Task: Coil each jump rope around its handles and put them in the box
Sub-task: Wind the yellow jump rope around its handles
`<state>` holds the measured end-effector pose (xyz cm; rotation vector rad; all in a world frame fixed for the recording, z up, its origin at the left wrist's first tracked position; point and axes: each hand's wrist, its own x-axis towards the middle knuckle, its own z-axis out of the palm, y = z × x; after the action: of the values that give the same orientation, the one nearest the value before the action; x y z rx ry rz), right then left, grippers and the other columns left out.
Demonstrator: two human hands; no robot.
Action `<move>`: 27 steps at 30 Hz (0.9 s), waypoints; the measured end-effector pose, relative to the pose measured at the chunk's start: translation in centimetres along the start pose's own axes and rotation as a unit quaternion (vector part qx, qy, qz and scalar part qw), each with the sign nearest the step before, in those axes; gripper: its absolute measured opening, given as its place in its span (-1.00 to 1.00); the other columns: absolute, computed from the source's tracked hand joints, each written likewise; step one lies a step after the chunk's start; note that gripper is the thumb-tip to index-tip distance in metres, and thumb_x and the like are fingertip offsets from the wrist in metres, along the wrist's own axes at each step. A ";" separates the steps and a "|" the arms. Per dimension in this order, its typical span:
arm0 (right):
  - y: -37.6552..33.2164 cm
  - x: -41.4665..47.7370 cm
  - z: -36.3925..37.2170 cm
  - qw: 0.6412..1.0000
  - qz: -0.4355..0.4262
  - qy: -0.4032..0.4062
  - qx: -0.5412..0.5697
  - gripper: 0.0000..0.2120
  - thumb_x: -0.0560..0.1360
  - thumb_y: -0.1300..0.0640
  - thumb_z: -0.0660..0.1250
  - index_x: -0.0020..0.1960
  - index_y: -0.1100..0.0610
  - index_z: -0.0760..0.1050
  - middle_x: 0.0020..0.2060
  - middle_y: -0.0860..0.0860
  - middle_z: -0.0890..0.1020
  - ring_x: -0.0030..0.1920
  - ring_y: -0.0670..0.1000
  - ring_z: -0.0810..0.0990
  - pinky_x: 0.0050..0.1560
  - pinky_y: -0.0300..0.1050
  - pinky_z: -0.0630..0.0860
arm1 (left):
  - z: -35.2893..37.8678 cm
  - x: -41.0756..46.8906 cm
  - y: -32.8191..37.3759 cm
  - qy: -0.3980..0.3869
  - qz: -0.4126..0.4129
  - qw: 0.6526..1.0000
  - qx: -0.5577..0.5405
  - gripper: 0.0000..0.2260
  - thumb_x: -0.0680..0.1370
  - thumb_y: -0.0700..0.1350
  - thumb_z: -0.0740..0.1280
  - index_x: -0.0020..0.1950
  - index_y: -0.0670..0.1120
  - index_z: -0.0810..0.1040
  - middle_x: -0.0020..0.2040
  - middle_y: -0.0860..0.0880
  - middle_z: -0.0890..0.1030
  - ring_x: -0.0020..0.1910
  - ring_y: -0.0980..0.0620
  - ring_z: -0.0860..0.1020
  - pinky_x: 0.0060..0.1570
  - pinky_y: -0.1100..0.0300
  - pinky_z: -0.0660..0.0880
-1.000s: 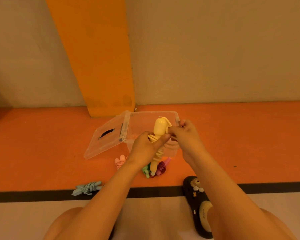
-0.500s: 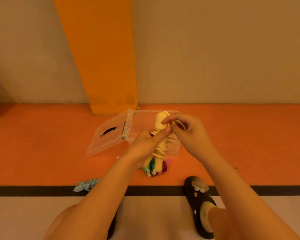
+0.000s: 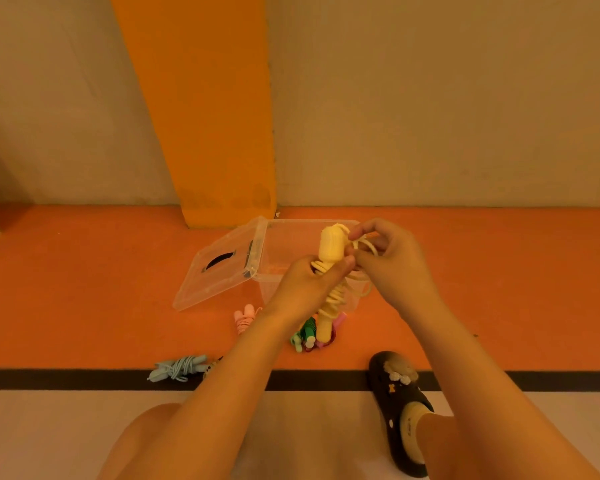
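Yellow jump rope point(image 3: 330, 258), handles together and upright, sits in the left hand point(image 3: 303, 289), whose grip is closed around its coiled middle. The right hand point(image 3: 392, 261) pinches a loose loop of cord beside the top handle. Behind the hands, the clear box point(image 3: 291, 244) stands on the orange floor point(image 3: 84, 289), lid open. The left forearm partly hides the green rope point(image 3: 303, 334); pink rope point(image 3: 245, 317) and blue rope point(image 3: 179, 367) lie nearer the floor's black line.

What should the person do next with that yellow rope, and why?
Probably pass the loose loop in the right hand around the pale yellow jump rope handles again. The left hand grips the handles, cord is already wound around their middle, but slack still hangs free, so it seems too soon for the clear plastic box.
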<state>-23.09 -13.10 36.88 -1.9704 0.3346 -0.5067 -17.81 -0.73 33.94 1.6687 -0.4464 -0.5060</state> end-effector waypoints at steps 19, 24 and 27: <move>0.2 -0.3 0.8 0.943 0.119 0.015 0.312 -0.71 0.43 0.45 0.24 -0.16 0.08 0.27 -0.46 0.00 0.41 -0.52 -0.09 0.34 -0.54 -0.30 0.29 | -0.7 -0.6 1.0 -0.004 0.022 0.999 -0.040 -0.76 0.56 0.04 0.30 -0.06 -0.15 0.54 -0.24 -0.04 0.58 -0.34 0.18 0.56 -0.35 0.37 0.47; 0.2 -0.1 0.2 0.924 0.095 -0.052 0.367 -0.72 0.45 0.46 0.23 -0.19 0.09 0.36 -0.28 0.06 0.53 -0.44 -0.08 0.46 -0.46 -0.29 0.40 | -0.7 -0.9 1.4 -0.012 -0.034 0.994 -0.108 -0.69 0.55 0.11 0.27 -0.11 -0.13 0.59 -0.25 -0.07 0.58 -0.31 0.10 0.56 -0.33 0.30 0.50; 0.4 0.0 0.0 0.936 0.066 -0.078 0.335 -0.72 0.44 0.46 0.26 -0.18 0.09 0.51 0.03 0.20 0.50 -0.31 -0.08 0.54 -0.38 -0.28 0.47 | -0.6 -1.0 1.4 0.001 -0.052 0.993 -0.105 -0.70 0.53 0.14 0.29 -0.15 -0.09 0.59 -0.27 -0.04 0.60 -0.32 0.11 0.57 -0.34 0.32 0.50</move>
<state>-23.11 -13.22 36.54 -1.3013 0.1591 -0.3148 -18.29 0.11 35.47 1.4953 -0.2951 -0.6075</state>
